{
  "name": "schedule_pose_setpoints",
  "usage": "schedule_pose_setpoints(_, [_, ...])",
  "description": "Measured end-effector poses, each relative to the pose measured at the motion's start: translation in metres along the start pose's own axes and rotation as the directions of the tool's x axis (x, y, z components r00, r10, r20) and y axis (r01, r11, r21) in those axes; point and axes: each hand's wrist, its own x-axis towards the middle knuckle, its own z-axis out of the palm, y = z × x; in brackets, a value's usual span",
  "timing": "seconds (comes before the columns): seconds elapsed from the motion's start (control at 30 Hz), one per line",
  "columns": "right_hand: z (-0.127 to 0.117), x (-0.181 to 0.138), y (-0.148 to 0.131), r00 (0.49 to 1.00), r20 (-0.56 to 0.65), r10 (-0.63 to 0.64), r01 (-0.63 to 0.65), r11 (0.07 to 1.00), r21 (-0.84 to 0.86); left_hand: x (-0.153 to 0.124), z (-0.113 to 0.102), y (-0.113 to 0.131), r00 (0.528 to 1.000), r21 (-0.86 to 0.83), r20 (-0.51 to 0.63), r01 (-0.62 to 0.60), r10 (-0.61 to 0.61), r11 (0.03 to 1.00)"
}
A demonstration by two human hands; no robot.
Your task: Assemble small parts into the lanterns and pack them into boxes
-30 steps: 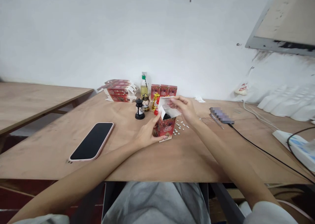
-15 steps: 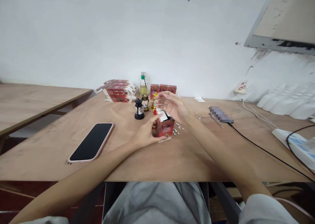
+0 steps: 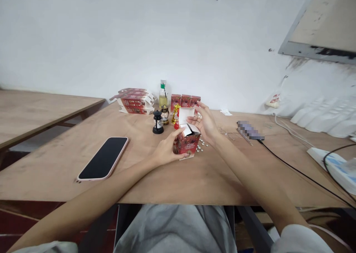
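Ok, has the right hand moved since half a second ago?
Yes, rightward: the right hand had its fingertips close beside the gold lantern in view; now the raised white flap shows between them.

Extending the left forearm (image 3: 94,198) and right forearm (image 3: 256,179) forward and inward. Curling the left hand (image 3: 165,149) in a clasp, thumb (image 3: 180,156) nearer the body, fingers (image 3: 176,133) farther out. Holding the right hand (image 3: 208,126) higher, loosely spreading its half-bent fingers (image 3: 204,108) leftward.

Head view, forward and down, tabletop (image 3: 178,184) near
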Motion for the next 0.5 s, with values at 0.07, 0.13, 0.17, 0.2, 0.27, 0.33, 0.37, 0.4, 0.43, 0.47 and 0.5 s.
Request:
schedule_pose_setpoints(0.07, [-0.003, 0.0, -0.001, 0.998, 0.056, 0.037, -0.038, 0.999, 0.005, 0.0, 0.0, 0.0, 1.0, -0.006, -0.003, 0.004, -0.004, 1.0])
schedule_pose_setpoints(0.13, [-0.006, 0.0, 0.001, 0.993, 0.112, 0.024, -0.023, 1.0, -0.011, 0.0, 0.0, -0.002, 1.0, -0.011, 0.0, 0.013, -0.013, 1.0])
schedule_pose_setpoints(0.17, [-0.007, 0.0, 0.002, 0.991, 0.131, 0.001, 0.002, 1.0, -0.023, -0.001, 0.001, -0.003, 1.0, -0.013, 0.003, 0.018, -0.018, 1.0])
schedule_pose_setpoints(0.2, [-0.009, -0.001, 0.004, 0.989, 0.146, -0.025, 0.031, 0.999, -0.037, -0.001, 0.002, -0.005, 1.0, -0.017, 0.001, 0.02, -0.02, 1.0])
schedule_pose_setpoints(0.27, [-0.013, -0.002, 0.009, 0.981, 0.183, -0.069, 0.082, 0.994, -0.068, -0.001, 0.005, -0.009, 0.999, -0.048, -0.03, 0.008, -0.01, 0.999])
schedule_pose_setpoints(0.33, [-0.018, -0.002, 0.015, 0.968, 0.222, -0.115, 0.141, 0.985, -0.104, -0.001, 0.01, -0.013, 0.996, -0.105, -0.084, -0.03, 0.021, 0.994])
schedule_pose_setpoints(0.37, [-0.022, -0.002, 0.017, 0.958, 0.245, -0.147, 0.182, 0.975, -0.129, -0.001, 0.011, -0.015, 0.994, -0.131, -0.103, -0.044, 0.031, 0.99])
schedule_pose_setpoints(0.4, [-0.025, -0.002, 0.019, 0.945, 0.27, -0.182, 0.23, 0.96, -0.158, -0.001, 0.013, -0.016, 0.993, -0.153, -0.114, -0.051, 0.034, 0.987])
schedule_pose_setpoints(0.43, [-0.028, -0.003, 0.021, 0.93, 0.299, -0.213, 0.277, 0.942, -0.189, -0.001, 0.013, -0.016, 0.993, -0.169, -0.113, -0.049, 0.03, 0.984])
schedule_pose_setpoints(0.47, [-0.032, -0.003, 0.024, 0.915, 0.326, -0.24, 0.319, 0.922, -0.217, 0.0, 0.014, -0.016, 0.994, -0.183, -0.105, -0.04, 0.021, 0.982])
schedule_pose_setpoints(0.5, [-0.035, -0.003, 0.025, 0.901, 0.346, -0.26, 0.354, 0.903, -0.243, 0.0, 0.013, -0.016, 0.995, -0.198, -0.095, -0.031, 0.012, 0.98])
